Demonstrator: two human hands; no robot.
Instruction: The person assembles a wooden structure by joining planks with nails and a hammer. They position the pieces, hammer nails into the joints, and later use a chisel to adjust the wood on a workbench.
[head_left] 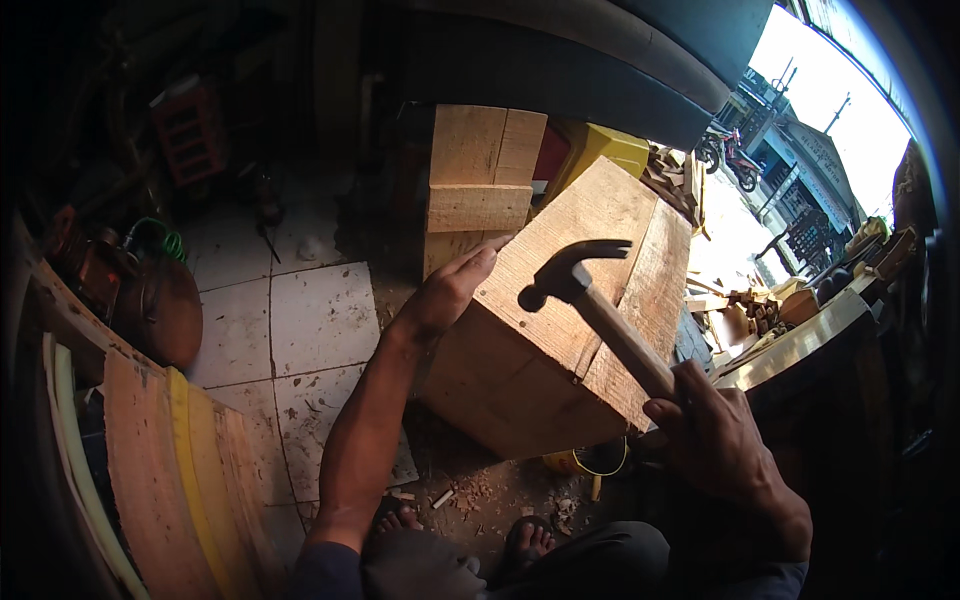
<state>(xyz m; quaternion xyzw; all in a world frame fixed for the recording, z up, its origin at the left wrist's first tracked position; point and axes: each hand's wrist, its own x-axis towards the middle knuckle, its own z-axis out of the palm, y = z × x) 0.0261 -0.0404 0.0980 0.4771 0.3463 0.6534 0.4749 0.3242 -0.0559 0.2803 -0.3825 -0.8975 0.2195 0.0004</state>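
Note:
A wooden box [580, 260] made of rough boards stands tilted in front of me, its upper face lit by the sun. At its left edge my left hand [455, 285] grips the wood, with some fingers hidden from sight. My right hand [715, 430] is closed around the wooden handle of a claw hammer [610, 320]. The hammer's dark head hangs over the upper face of the box, near the seam between two boards. Whether the head touches the wood, I cannot tell.
Another wooden piece [480, 180] stands behind the box, beside a yellow container [610, 150]. Curved boards [150, 450] lie at the left, near a red crate [190, 130]. Wood shavings [480, 490] litter the floor by my feet. Scrap wood [760, 310] is piled at the right.

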